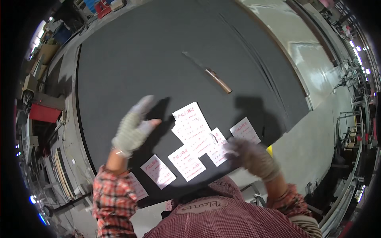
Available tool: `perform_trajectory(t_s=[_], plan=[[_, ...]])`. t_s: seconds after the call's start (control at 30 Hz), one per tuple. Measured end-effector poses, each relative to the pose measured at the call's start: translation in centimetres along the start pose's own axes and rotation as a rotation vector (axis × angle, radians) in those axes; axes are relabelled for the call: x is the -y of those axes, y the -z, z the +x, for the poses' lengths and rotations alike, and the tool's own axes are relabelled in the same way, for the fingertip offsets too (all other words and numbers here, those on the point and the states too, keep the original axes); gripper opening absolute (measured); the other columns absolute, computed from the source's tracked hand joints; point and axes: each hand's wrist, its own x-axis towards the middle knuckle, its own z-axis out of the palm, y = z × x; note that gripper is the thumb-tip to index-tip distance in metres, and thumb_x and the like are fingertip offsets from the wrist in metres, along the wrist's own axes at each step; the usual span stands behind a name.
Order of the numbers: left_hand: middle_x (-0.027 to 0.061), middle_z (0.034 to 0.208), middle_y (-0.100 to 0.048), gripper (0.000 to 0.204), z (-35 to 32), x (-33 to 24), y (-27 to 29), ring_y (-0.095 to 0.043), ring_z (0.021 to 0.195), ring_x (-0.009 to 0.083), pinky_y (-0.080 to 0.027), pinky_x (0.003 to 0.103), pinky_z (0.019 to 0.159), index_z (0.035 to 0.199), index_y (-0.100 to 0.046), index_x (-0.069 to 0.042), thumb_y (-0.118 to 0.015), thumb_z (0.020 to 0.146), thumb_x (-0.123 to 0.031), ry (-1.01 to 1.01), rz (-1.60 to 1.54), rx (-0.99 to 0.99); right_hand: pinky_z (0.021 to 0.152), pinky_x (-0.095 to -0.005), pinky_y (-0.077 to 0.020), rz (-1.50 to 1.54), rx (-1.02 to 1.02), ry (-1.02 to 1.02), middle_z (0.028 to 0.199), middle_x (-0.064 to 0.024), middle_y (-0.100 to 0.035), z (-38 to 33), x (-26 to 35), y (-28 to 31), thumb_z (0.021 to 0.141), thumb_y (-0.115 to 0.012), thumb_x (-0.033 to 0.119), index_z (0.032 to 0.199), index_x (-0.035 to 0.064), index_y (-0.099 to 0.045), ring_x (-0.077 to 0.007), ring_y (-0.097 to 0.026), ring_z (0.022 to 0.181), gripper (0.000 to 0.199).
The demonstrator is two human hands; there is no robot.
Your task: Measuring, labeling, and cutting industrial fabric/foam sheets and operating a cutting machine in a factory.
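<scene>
Hovering above the left part of the dark counter [119, 63], the gloved left hand [131, 133] holds nothing, its fingers stretched out and its thumb spread; the cluster of overlapping white cards [193, 123] lies just right of it. The gloved right hand [254, 158] is at the counter's near edge, its fingers [235, 150] over the right side of a slanted white card [216, 152]; blur hides whether they grip it. Beyond those fingers, a separate white card [244, 130] lies partly covered by the hand. Two more, a white card by itself [158, 171] and a half-hidden card [138, 187] beside the left sleeve, lie along the near edge. Farther toward the counter's far edge rests a knife [219, 81], well apart from both hands.
</scene>
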Motion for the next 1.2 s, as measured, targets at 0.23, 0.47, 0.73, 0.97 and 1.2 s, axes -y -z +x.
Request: perform_trajectory(t_s=[0.23,0.47,0.73,0.97,1.2], plan=[[0.0174,0.111,-0.055,0.047,4.0,2.7,-6.7,-0.051,0.107,0.0323,-0.041,0.038,0.093,0.118,-0.056,-0.005,-0.066,0.075,-0.021,0.023,0.787,0.198,0.094,-0.033,-0.0397,0.055,-0.038,0.135,0.115,-0.0073,-0.052,4.0,-9.4,-0.9,0.09,-0.052,0.03,0.123,0.006,-0.043,-0.0166,-0.051,0.103,0.042],[0.0114,0.108,-0.057,0.036,3.4,3.8,-7.2,-0.051,0.104,0.0317,-0.044,0.041,0.089,0.11,-0.062,-0.018,-0.065,0.074,-0.022,-0.003,0.776,0.133,0.042,-0.0204,-0.0387,-0.021,-0.418,0.211,0.07,0.0015,-0.056,7.4,-8.0,-5.2,0.08,-0.067,0.026,0.091,0.0088,-0.056,-0.0067,-0.047,0.049,0.023],[0.0048,0.082,-0.063,0.024,-2.0,-2.0,-6.6,-0.055,0.066,0.0085,-0.046,0.023,0.061,0.1,-0.06,0.004,-0.065,0.081,-0.01,0.273,-0.276,0.227,0.066,-0.0248,-0.0489,-0.331,-0.183,0.315,0.09,-0.0083,-0.064,2.5,-7.9,-3.7,0.084,-0.063,0.014,0.103,-0.0041,-0.06,-0.0117,-0.06,0.073,0.026],[-0.0023,0.06,-0.052,0.012,-5.6,-4.1,-14.8,-0.045,0.052,0.0049,-0.036,0.023,0.045,0.079,-0.06,0.0,-0.058,0.084,-0.01,0.188,-0.006,0.232,0.081,-0.0268,-0.0455,-0.534,-0.087,0.253,0.099,-0.0089,-0.063,-3.4,-6.7,1.9,0.082,-0.066,0.018,0.114,-0.0053,-0.051,-0.0129,-0.058,0.09,0.042],[0.0095,0.053,-0.054,0.014,-3.6,-2.9,-22.9,-0.051,0.046,0.0152,-0.042,0.028,0.048,0.082,-0.064,-0.001,-0.061,0.081,-0.014,0.063,0.172,0.231,0.082,-0.0266,-0.0457,-0.445,-0.083,0.215,0.104,-0.0072,-0.063,-7.4,-3.2,9.8,0.082,-0.066,0.014,0.118,-0.0013,-0.053,-0.0123,-0.058,0.093,0.042]])
